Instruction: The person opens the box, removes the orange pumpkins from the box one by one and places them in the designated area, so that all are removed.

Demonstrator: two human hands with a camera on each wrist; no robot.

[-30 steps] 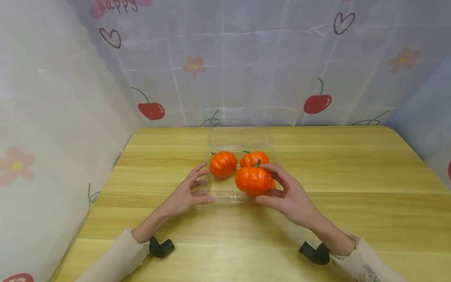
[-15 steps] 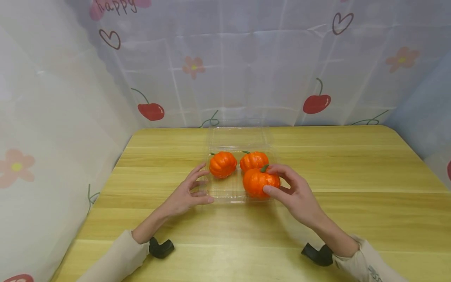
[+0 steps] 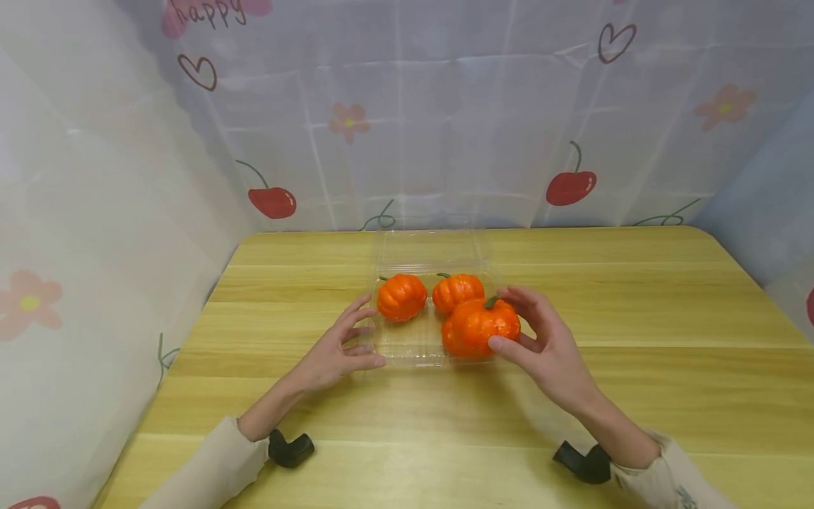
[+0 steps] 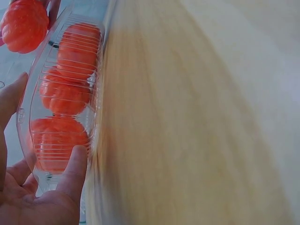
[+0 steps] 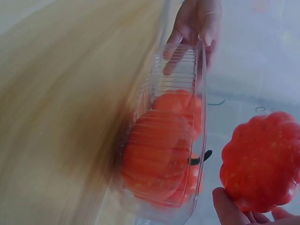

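In the head view my right hand [image 3: 553, 353] holds a small orange pumpkin [image 3: 486, 325] with a green stem by its right side, thumb in front and fingers behind. In the right wrist view this held pumpkin [image 5: 262, 161] is outside the rim of the clear plastic clamshell container [image 5: 202, 93]. Three similar pumpkins lie in the container: one at back left [image 3: 402, 297], one at back right [image 3: 458, 292], and a front-right one partly hidden by the held pumpkin. My left hand [image 3: 337, 350] holds the container's front-left corner, thumb [image 4: 77, 161] on its wall.
The container's clear lid [image 3: 429, 246] lies folded back behind it, towards the patterned curtain [image 3: 439, 141]. Light wooden tabletop [image 3: 610, 304] surrounds the container. A black curved piece sits at each wrist, the left one [image 3: 290, 449] and the right one [image 3: 584, 461].
My right hand has moved to the right with the held pumpkin, over the front-right one. My left hand and the container have stayed in place.
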